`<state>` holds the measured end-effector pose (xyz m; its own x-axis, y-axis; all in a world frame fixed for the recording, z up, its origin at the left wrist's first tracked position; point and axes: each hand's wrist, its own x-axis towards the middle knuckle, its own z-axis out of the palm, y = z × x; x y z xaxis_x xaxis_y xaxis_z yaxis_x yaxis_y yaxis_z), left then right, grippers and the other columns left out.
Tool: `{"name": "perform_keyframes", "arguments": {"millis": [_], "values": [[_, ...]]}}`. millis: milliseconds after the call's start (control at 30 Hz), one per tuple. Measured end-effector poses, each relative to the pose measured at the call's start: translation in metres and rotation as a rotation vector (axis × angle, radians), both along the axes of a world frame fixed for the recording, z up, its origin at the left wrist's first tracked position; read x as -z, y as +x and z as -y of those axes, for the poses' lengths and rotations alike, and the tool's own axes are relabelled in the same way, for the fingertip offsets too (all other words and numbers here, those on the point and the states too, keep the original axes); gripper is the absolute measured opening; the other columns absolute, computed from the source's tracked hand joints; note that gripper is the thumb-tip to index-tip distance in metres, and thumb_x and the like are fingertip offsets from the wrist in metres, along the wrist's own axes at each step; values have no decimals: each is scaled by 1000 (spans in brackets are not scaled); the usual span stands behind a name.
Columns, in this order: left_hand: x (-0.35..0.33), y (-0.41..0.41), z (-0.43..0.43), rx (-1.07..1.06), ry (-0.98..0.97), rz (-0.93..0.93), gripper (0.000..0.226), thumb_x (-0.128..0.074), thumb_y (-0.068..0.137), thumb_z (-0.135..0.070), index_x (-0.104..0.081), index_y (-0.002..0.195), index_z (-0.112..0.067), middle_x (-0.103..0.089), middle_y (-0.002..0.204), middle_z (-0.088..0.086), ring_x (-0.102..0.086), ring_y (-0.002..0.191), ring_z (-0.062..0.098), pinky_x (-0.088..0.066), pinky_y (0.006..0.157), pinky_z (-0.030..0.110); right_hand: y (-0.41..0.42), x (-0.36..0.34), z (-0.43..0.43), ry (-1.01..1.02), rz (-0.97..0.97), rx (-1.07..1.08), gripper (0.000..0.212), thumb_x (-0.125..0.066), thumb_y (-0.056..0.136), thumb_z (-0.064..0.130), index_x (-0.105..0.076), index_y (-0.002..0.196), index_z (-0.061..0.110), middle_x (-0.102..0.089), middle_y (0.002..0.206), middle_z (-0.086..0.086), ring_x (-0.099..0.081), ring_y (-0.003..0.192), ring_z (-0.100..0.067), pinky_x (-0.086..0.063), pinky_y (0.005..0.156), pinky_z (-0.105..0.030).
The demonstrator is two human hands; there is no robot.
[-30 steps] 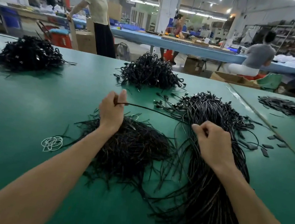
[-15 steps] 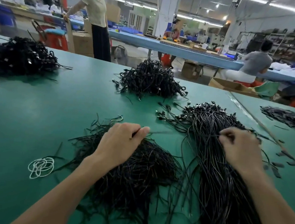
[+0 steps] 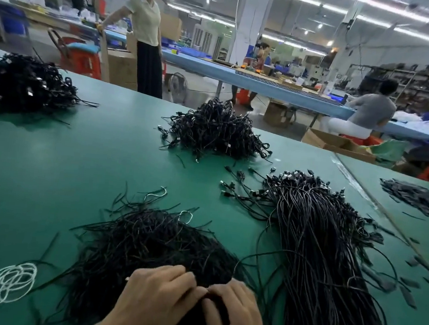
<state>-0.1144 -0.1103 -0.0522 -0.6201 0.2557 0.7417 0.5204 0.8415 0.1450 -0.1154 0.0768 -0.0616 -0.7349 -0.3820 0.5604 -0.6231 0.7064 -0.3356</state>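
now: both hands are low at the near edge of the tabletop (image 3: 51, 174), over the near rim of the pile of short black strands (image 3: 149, 244).
- left hand (image 3: 160, 297): fingers curled, tips pointing right.
- right hand (image 3: 234, 309): fingers curled, tips pointing left and touching the left hand's tips.
- grip: the tips look pressed together over something dark, but blur hides it. cannot tell whether either grip holds a strand or is just clenched.
- strand pile: lies flat on the tabletop, dead ahead. the long cable bundle (image 3: 324, 262) runs just beside it on the right, with a few stray loops crossing between them. the white string tangle (image 3: 11, 283) is apart on the left.

judgement, step in hand: separating or twisting one strand at the pile's rim.

to do it well:
- isolate one strand between thumb and forefinger before pulling, since the neighbours are matted and likely to lift with it.
- draw it low and toward the body.
- keep the right wrist clear of the bundle's stray loops, or they may snag.
- work only at the rim and don't dig into the centre.
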Motion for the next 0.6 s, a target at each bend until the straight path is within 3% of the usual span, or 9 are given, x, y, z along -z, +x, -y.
{"name": "perform_keyframes", "arguments": {"millis": [133, 267, 367, 500, 600], "values": [[-6, 0, 2, -40, 128, 154, 41, -57, 84, -58, -54, 57, -28, -48, 54, -15, -43, 45, 2, -36, 40, 15, -3, 2, 6, 25, -59, 64, 20, -49, 88, 32, -67, 80, 33, -57, 75, 18, -50, 78, 5, -45, 90, -22], [-12, -2, 5, -85, 292, 353, 46, -58, 76, -67, -43, 56, -29, -37, 49, -21, -36, 47, -6, -27, 46, 8, -5, 0, 5, 3, -107, 65, 10, -53, 87, 23, -61, 86, 30, -58, 79, 13, -46, 82, 2, -41, 91, -20], [-10, -1, 8, -79, 367, 439, 52, -53, 75, -77, -40, 56, -31, -49, 55, -21, -45, 50, -3, -27, 47, 12, -4, 0, 4, -7, -95, 102, 9, -64, 84, 14, -64, 86, 23, -60, 81, 9, -45, 83, 0, -42, 92, -26], [-9, -1, 7, -89, 341, 470, 58, -41, 77, -86, -39, 55, -32, -48, 52, -14, -48, 54, 3, -34, 49, 19, -1, 2, 5, 25, -124, 152, 22, -46, 92, 24, -67, 86, 20, -60, 81, 8, -45, 83, -3, -43, 88, -28], [-6, -2, 6, -96, 337, 473, 61, -42, 77, -85, -46, 58, -27, -47, 50, -14, -48, 53, 3, -36, 49, 21, -2, 5, 5, 45, -173, 158, 23, -45, 90, 23, -67, 85, 21, -60, 78, 7, -44, 82, -5, -43, 87, -27]]}}
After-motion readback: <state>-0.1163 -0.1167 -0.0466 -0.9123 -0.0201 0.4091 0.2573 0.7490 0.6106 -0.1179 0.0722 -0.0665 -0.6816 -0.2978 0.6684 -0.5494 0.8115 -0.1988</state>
